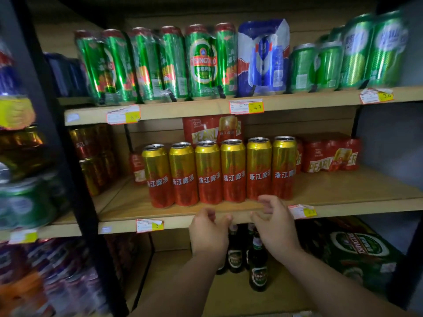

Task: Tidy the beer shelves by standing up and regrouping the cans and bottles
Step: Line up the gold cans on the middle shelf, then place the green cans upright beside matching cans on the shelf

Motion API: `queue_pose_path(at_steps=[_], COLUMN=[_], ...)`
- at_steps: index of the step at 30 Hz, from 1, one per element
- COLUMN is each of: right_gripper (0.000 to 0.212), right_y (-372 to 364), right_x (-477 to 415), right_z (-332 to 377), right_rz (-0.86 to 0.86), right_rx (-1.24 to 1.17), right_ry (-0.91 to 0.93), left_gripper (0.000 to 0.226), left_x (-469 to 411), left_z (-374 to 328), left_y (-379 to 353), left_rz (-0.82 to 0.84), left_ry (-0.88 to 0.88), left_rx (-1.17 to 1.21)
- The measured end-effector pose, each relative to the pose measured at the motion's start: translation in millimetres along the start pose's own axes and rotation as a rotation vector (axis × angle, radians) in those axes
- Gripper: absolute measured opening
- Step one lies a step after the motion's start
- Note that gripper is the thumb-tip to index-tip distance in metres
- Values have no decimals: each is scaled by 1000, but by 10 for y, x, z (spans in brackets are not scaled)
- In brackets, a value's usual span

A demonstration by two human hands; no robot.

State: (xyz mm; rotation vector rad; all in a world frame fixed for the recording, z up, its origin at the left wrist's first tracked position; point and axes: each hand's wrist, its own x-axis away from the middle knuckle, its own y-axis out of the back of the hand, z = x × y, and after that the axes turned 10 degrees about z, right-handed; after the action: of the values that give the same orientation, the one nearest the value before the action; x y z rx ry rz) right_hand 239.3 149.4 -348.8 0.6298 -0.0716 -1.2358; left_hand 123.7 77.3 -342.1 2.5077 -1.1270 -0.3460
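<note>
Middle shelf (332,188): six gold-and-red cans (208,172) stand upright in one row near the front edge, side by side and touching, labels facing out. Behind them sit red shrink-wrapped packs (329,154), one more stacked higher at the back.

Left hand (209,234): raised in front of the shelf's front edge, below the row. Fingers loosely curled, nothing in them.

Right hand (274,225): just beside the left, slightly higher. Fingertips are at the shelf lip, close under the two right-most cans; contact with the cans cannot be told. Fingers relaxed, grasping nothing.

Upper shelf: wrapped green cans (201,62) upright, a blue pack (263,58) to their right, more green cans beyond it.

Lower shelf: green bottles (258,266) stand upright behind the wrists, with a green carton (357,250) to their right.
</note>
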Motion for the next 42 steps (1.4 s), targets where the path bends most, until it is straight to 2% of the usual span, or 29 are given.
queue_pose_path(at_steps=[8,16,20,24,27,31,34,36,39,42], right_gripper=[32,40,35,39,46,52,57,60,60,63], right_y=[-981,-1723,-2007,-2248,-2401,-2602,-2759,-2842,-2983,-3133], right_x=[708,1146,1306,1471,1558,1627,1667,1682,1683,1697], right_z=[-10,-195,-339,-563,-751,-966,-1117,-1206,-1307,-1391], right_rz=[383,613,712,784,831,875,841,838,874,936], right_rx=[-69,21,73,161,221,527,670,735,779,786], right_ry=[-111,-242,-292,-341,-373,-368,-295,-240,-192,-223], left_gripper=[44,47,49,39,14,21,52,62,66,64], left_x=[293,496,583,694,741,706,662,648,623,570], left_z=[924,1797,2219,2625,2897,3253,3471,3598,3738,3834], left_y=[744,1118,1167,1149,1103,1006,919,847,733,642], left_rz=[86,185,271,329,338,330,334,369,415,433], left_ry=[104,244,307,370,415,470,555,590,605,626], left_rx=[-182,-233,-253,-292,-319,-343,-328,-324,-329,-363])
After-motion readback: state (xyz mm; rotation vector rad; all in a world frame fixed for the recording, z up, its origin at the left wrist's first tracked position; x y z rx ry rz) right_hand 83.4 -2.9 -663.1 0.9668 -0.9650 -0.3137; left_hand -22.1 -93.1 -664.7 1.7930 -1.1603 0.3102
